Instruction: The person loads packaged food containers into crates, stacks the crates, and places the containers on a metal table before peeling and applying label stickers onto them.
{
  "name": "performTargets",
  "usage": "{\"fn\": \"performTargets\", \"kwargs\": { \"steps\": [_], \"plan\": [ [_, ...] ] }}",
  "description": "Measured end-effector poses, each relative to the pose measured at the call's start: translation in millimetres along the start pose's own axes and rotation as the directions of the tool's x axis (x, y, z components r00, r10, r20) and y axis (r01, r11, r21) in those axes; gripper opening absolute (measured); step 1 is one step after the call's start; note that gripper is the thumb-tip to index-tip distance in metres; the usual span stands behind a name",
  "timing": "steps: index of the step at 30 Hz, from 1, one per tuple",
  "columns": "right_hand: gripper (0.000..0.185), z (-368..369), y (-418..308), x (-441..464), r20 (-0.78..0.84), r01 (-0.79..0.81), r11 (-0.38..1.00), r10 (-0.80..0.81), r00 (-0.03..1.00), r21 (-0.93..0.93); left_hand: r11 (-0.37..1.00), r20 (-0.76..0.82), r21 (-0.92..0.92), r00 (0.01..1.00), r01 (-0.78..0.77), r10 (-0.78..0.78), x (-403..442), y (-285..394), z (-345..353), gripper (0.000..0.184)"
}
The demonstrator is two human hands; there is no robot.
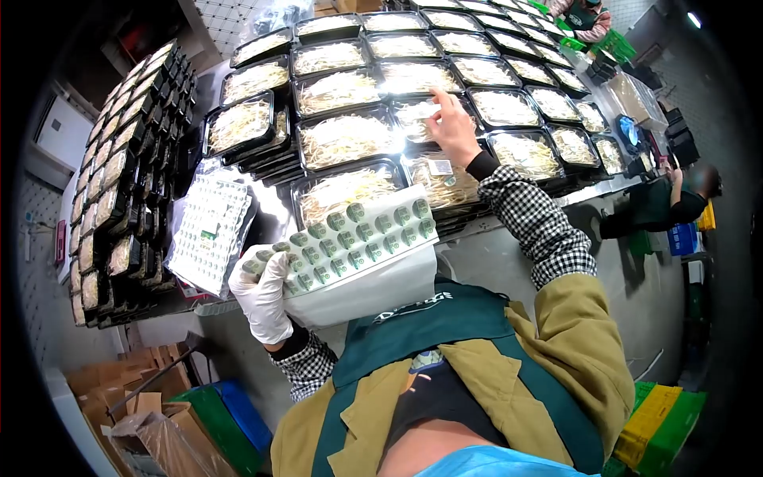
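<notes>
My left hand point(269, 296), in a white glove, grips the left end of a sheet of green-and-white stickers point(350, 242). The sheet has pale backing paper point(373, 290) along its lower part. My bare right hand point(455, 131) is over a black tray of bean sprouts point(415, 119), thumb and index finger drawn together and the other fingers bent. Whatever sits between those fingertips is too small to make out. Just nearer to me, another tray of sprouts point(445, 191) bears a small white label point(440, 168). A tray to its left point(342, 195) lies partly behind the sheet.
Rows of filled trays point(330, 57) cover the table, and tall stacks point(119, 171) stand at left. More sticker sheets point(211, 230) lie left of my left hand. One person point(668, 199) stands at right, another point(586, 20) at the far end. Cardboard boxes point(171, 437) are lower left.
</notes>
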State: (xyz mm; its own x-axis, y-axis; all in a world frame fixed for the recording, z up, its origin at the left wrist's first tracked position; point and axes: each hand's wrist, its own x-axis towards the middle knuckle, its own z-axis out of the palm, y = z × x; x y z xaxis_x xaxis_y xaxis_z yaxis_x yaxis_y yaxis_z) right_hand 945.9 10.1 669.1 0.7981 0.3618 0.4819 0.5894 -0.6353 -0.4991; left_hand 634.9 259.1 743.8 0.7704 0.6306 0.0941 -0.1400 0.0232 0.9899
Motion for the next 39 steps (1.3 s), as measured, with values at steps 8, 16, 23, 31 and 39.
{"fn": "performTargets", "kwargs": {
  "steps": [8, 16, 23, 31, 39],
  "plan": [
    [0.049, -6.6, 42.7, 77.0, -0.039, -0.295, 0.949, 0.300, 0.953, 0.108, 0.999, -0.140, -0.038, 0.990, -0.019, 0.013, 5.9, 5.2, -16.1, 0.009],
    [0.049, 22.0, 25.8, 109.9, 0.065, -0.033, 0.848, 0.079, 0.995, -0.530, 0.998, -0.255, 0.029, 0.965, -0.048, 0.054, 4.5, 0.8, -27.1, 0.010],
    [0.025, 52.4, 92.8, 201.9, 0.060, -0.386, 0.922, 0.388, 0.920, -0.039, 0.993, -0.264, 0.115, 0.964, -0.001, 0.031, 8.8, 12.2, 0.9, 0.008],
    [0.045, 75.6, 95.1, 223.4, 0.068, -0.350, 0.853, 0.406, 0.912, -0.387, 0.990, -0.316, 0.102, 0.947, 0.095, -0.059, 9.6, 24.6, 36.0, 0.007],
    [0.032, -14.2, -89.2, 157.7, 0.595, 0.079, 0.718, -0.629, 0.501, 0.692, 0.976, -0.229, 0.207, 0.973, 0.066, -0.017, 21.1, 29.2, 65.9, 0.014]
  ]
}}
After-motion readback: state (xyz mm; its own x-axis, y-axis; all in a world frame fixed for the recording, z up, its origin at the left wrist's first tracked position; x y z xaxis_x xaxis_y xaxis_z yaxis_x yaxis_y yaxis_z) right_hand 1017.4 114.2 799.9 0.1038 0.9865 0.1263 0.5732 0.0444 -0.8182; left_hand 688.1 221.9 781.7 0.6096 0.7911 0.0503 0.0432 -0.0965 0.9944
